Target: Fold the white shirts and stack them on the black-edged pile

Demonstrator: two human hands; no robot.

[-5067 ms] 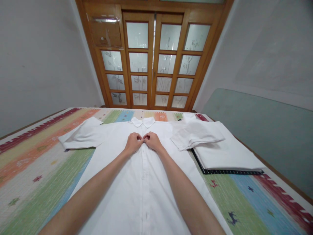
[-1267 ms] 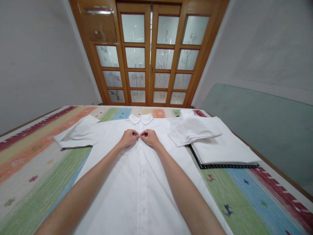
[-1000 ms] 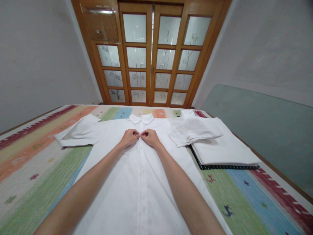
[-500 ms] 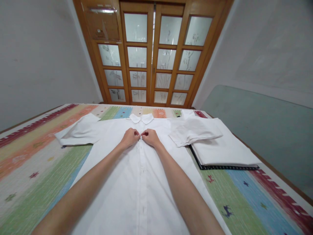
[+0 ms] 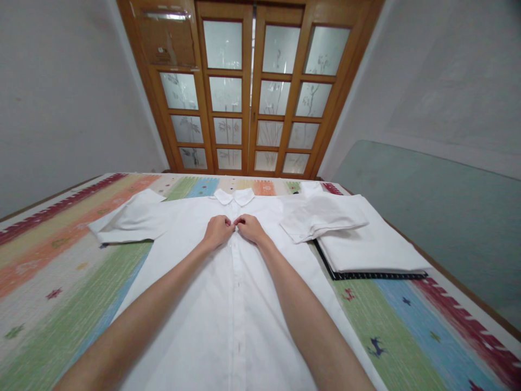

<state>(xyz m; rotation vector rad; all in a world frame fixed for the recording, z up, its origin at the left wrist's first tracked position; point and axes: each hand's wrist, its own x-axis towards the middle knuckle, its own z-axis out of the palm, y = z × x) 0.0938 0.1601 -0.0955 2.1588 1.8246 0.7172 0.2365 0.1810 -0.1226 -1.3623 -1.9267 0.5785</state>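
A white short-sleeved shirt [image 5: 203, 315] lies face up in front of me, its collar [image 5: 234, 196] at the far end and its sleeves out to the sides. The front placket [image 5: 238, 304] runs down the middle toward me. Below the collar, my left hand [image 5: 218, 230] pinches the placket's left side with curled fingers. My right hand [image 5: 249, 228] pinches the placket just to the right, fingertips almost touching those of the left. Any button between the fingertips is too small to make out.
Under the shirt spreads a striped, patterned cloth [image 5: 52, 320]. Folded white fabric [image 5: 374, 244] rests on a black, white-marked item [image 5: 378, 276] at right, partly under the right sleeve [image 5: 325, 214]. Wooden glazed doors [image 5: 248, 125] stand beyond; a pale green panel [image 5: 427, 212] is at right.
Both hands stay at the placket, with the fingertips shifting slightly closer together. The whole view has moved a little; the shirt lies as before.
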